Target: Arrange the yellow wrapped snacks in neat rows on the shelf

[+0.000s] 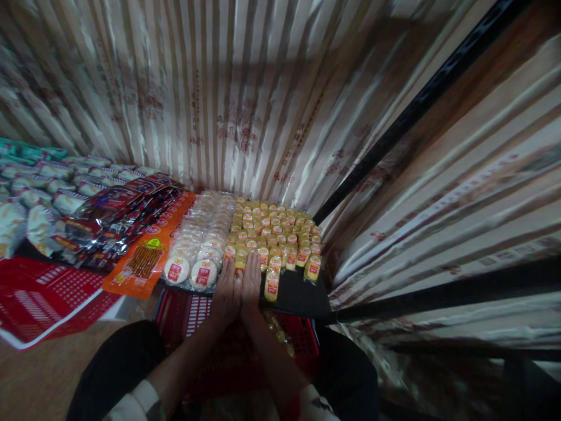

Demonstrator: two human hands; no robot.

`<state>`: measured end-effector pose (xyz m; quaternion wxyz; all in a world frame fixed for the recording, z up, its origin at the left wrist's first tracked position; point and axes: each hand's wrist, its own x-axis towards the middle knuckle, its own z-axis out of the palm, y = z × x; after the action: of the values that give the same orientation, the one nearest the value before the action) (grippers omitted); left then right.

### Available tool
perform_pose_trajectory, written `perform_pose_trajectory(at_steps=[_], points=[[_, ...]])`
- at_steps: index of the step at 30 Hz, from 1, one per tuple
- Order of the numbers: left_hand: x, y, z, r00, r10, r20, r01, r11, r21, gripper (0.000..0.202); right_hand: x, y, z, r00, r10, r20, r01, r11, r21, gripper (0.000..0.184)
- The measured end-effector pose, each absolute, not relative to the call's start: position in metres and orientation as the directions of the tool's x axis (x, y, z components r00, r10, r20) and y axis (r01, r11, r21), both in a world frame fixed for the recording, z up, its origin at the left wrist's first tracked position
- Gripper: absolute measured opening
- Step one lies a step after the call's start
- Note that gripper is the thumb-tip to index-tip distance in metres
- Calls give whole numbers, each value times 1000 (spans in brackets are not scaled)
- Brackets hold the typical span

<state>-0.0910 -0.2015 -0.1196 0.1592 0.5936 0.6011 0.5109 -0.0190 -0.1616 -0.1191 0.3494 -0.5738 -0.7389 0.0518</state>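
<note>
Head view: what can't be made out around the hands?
Head view:
Some yellow snacks: partly hidden behind the left hand and right hand.
Small print on their labels: too small and blurred.
Basket below the hands: contents partly hidden by forearms.
White packets: cut off by the left edge.

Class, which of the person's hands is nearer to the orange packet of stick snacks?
The left. The left hand is to the right of the orange packet, past the round white packs; the right hand is beyond it, farther from the packet.
</note>
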Motion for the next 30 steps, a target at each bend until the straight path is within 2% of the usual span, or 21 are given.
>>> perform_pose_trajectory(at_steps=[5,8,19,25,30], points=[[-99,-205,-102,-311,877,365,534,-156,831,50,-22,-166,-113,-117,871,477,847,338,-411,56],[-101,-207,-96,-293,882,368,540,-165,825,47,-23,-166,-111,-120,871,477,851,337,-402,54],[-96,-210,-115,-173,849,499,626,-296,721,46,-17,-162,-112,-182,884,431,846,363,-389,53],[-95,-208,-108,-183,849,495,655,-270,706,48,-17,-159,-110,-164,892,422,828,357,-432,54],[-94,-214,-108,-161,776,610,713,-336,615,43,-17,-161,-107,-100,892,442,795,338,-504,55]])
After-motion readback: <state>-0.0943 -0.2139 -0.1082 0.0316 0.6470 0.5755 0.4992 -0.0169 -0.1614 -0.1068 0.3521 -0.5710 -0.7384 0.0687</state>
